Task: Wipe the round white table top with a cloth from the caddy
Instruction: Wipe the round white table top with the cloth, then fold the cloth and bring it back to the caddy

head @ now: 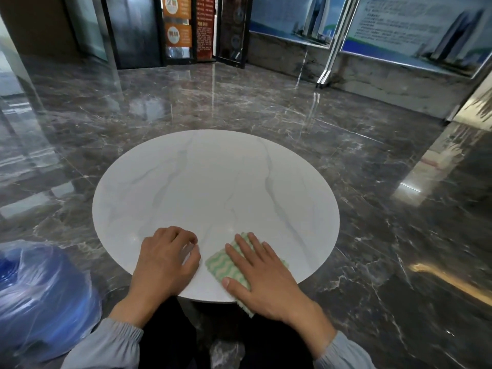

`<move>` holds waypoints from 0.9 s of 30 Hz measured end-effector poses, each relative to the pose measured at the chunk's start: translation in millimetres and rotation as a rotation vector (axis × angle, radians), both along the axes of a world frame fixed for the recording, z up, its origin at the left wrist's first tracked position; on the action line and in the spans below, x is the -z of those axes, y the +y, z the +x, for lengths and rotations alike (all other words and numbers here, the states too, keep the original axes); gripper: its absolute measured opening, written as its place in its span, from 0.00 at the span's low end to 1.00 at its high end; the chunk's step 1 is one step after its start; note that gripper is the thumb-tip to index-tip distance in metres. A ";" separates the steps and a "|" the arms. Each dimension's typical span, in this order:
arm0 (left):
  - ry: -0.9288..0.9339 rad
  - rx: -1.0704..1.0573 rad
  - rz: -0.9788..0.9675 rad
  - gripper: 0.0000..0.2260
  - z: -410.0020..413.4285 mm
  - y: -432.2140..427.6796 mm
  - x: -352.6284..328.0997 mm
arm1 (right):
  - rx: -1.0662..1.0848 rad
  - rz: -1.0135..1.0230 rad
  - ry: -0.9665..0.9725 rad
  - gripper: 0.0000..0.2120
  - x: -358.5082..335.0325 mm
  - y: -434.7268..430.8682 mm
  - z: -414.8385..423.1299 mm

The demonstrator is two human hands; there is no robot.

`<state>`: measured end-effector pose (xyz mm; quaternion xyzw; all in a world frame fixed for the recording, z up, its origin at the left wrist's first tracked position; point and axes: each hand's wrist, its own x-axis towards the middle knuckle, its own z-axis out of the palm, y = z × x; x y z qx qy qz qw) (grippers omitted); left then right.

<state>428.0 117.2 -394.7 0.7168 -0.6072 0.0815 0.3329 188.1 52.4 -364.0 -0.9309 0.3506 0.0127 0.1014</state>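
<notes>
At lower centre, the right hand [263, 278], grip flat and spread, pins the cloth [218, 265] overhanging the worktop [213, 182] rim, where a backward stroke could drop it; left hand [162, 262] loosely curled, empty.

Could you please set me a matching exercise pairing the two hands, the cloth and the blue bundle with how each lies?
Column one:
1 left hand
2 right hand
3 cloth
4 blue plastic-wrapped bundle

Column two:
A green and white waves, overhanging the near edge of the table top
B low at the left, off the table top
C flat on the cloth, fingers straight
D bare on the table top, fingers bent

Pairs: 1-D; 2-C; 3-A; 4-B
</notes>
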 end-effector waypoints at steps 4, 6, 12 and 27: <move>-0.045 0.268 0.036 0.07 -22.7 8.3 -4.1 | 0.009 0.012 -0.034 0.35 1.6 5.1 -2.5; -0.103 0.346 0.065 0.07 -34.1 9.9 -6.3 | 0.000 0.027 -0.054 0.36 0.2 6.7 -7.7; -0.115 0.403 0.124 0.12 -28.8 6.0 -10.7 | -0.095 0.027 -0.123 0.43 -4.9 20.0 -39.1; -0.129 0.510 0.317 0.21 -38.7 12.4 -31.3 | 0.159 0.033 -0.691 0.11 -12.5 39.6 -69.3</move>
